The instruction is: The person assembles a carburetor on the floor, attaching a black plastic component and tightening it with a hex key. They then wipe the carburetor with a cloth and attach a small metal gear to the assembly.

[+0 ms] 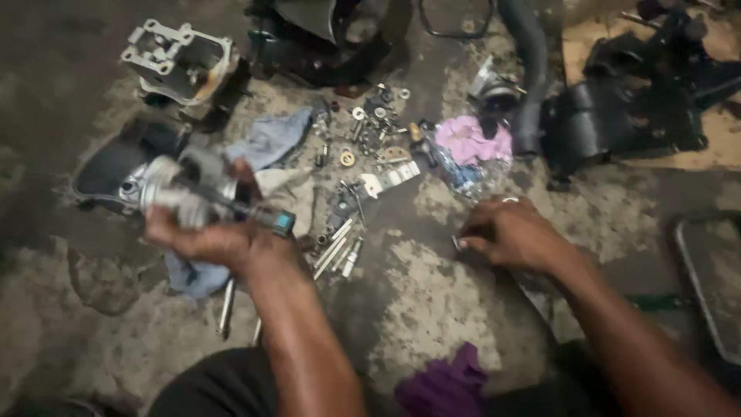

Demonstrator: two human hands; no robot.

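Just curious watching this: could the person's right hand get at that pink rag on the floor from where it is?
Probably yes. The right hand sits low on the floor just below the pink rag, with only bare concrete and a few small parts between them.

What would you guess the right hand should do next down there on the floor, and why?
Probably lift the small metal piece off the concrete floor and carry it toward the grey engine part in the left hand. The right hand has its fingers pinched low at that piece.
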